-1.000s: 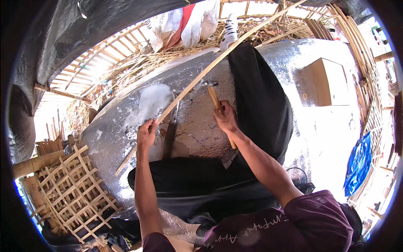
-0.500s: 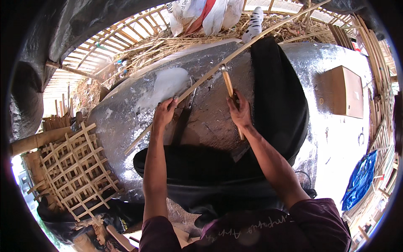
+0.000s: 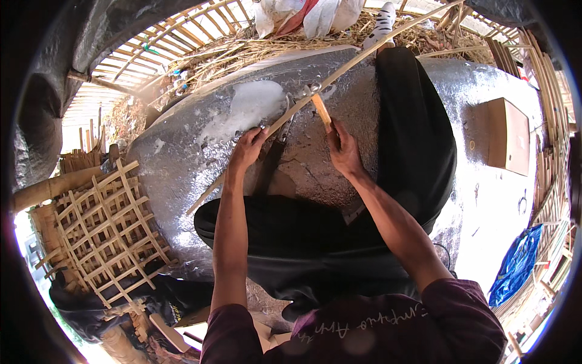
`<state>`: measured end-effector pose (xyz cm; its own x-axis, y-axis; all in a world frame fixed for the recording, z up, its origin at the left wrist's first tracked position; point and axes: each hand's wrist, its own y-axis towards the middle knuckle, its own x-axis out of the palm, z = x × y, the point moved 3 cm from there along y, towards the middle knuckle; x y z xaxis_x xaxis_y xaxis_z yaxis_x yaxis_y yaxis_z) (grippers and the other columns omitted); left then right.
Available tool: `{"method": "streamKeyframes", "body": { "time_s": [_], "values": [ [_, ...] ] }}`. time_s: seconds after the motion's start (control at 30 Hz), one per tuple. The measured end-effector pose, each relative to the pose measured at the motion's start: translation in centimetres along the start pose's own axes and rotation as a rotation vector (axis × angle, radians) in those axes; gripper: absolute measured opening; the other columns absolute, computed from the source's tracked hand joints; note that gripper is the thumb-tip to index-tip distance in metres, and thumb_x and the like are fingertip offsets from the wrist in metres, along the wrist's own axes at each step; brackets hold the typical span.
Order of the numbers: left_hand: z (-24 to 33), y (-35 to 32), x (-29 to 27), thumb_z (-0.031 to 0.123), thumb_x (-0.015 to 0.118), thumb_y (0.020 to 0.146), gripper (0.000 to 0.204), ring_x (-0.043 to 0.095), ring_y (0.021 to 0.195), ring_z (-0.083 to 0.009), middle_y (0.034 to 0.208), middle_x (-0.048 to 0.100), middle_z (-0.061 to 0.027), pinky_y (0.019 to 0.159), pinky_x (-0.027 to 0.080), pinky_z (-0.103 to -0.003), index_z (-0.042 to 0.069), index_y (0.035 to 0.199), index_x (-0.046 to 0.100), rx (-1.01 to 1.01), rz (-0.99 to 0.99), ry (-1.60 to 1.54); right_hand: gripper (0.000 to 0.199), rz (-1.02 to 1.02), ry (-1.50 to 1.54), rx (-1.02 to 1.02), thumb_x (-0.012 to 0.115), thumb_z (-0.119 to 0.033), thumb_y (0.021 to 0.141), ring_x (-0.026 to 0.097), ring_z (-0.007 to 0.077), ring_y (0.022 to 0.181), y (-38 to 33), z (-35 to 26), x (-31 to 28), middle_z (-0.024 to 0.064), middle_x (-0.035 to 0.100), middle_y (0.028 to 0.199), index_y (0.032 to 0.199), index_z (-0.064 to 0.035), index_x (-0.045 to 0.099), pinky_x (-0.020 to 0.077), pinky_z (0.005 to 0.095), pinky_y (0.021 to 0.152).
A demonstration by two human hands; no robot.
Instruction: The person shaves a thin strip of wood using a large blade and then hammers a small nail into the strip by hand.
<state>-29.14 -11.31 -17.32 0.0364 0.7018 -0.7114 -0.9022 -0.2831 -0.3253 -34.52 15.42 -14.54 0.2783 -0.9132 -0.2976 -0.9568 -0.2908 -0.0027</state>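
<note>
A long thin bamboo strip (image 3: pixel 357 59) slants across from lower left to upper right. My left hand (image 3: pixel 247 148) pinches it below its middle. My right hand (image 3: pixel 345 150) is closed around the wooden handle of a hammer (image 3: pixel 321 109). The hammer's metal head is at the strip, up and right of my left hand; whether they touch I cannot tell. Beneath the strip a dark, long flat tool (image 3: pixel 270 164) lies on the silvery sheet (image 3: pixel 182 158), between my black-trousered legs. Its kind is unclear.
A cardboard box (image 3: pixel 508 136) stands on the sheet at right, with a blue plastic sheet (image 3: pixel 515 267) beyond it. A woven bamboo lattice (image 3: pixel 112 233) sits at left. Straw (image 3: pixel 230 60) and white sacks (image 3: pixel 327 18) lie at the far side. My patterned sock (image 3: pixel 382 25) rests near the straw.
The hammer's head has shifted left along the strip, and its handle now looks shorter and more tilted. My left hand keeps its hold on the strip. The whole view has shifted slightly.
</note>
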Motion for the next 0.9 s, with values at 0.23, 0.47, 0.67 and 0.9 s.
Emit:
{"method": "streamKeyframes", "body": {
  "time_s": [0.23,0.47,0.67,0.9],
  "values": [
    [-0.4,-0.1,0.3,0.057,0.049,0.093,0.065,0.056,0.115,-0.0367,0.121,0.060,-0.0234,0.098,0.043,-0.039,-0.002,0.120,0.060,0.008,0.013,-0.037,0.026,-0.004,0.055,0.153,0.046,-0.024,0.102,0.044,0.0111,0.059,-0.6,0.3,-0.3,0.0057,0.046,0.068,0.115,-0.0033,0.054,0.0384,0.0263,0.056],
    [-1.8,-0.1,0.5,0.059,0.047,0.093,0.068,0.052,0.121,-0.0351,0.125,0.058,-0.0227,0.102,0.041,-0.038,-0.001,0.121,0.060,0.038,0.013,0.010,0.021,0.043,-0.135,-0.040,0.049,-0.019,0.100,0.047,0.0128,0.055,0.2,-1.8,-1.8,0.0108,0.050,0.067,0.110,-0.0019,0.055,0.0411,0.0308,0.050],
    [-1.9,0.5,0.5,0.060,0.047,0.092,0.067,0.051,0.122,-0.0352,0.125,0.058,-0.0217,0.103,0.039,-0.037,0.000,0.120,0.061,-0.027,-0.054,-0.022,0.017,0.056,0.102,0.135,0.048,-0.018,0.100,0.045,0.0120,0.056,-0.2,-1.1,-1.2,0.0102,0.047,0.066,0.106,-0.0025,0.053,0.0372,0.0306,0.050],
    [-0.2,0.2,-0.1,0.057,0.047,0.093,0.064,0.057,0.110,-0.0400,0.112,0.062,-0.0249,0.094,0.044,-0.040,-0.002,0.115,0.062,-0.032,-0.064,-0.096,0.037,-0.110,0.139,0.260,0.045,-0.039,0.102,0.040,0.0036,0.052,0.0,0.8,-1.6,-0.0030,0.043,0.067,0.113,-0.0060,0.056,0.0348,0.0220,0.045]
  ]
}}
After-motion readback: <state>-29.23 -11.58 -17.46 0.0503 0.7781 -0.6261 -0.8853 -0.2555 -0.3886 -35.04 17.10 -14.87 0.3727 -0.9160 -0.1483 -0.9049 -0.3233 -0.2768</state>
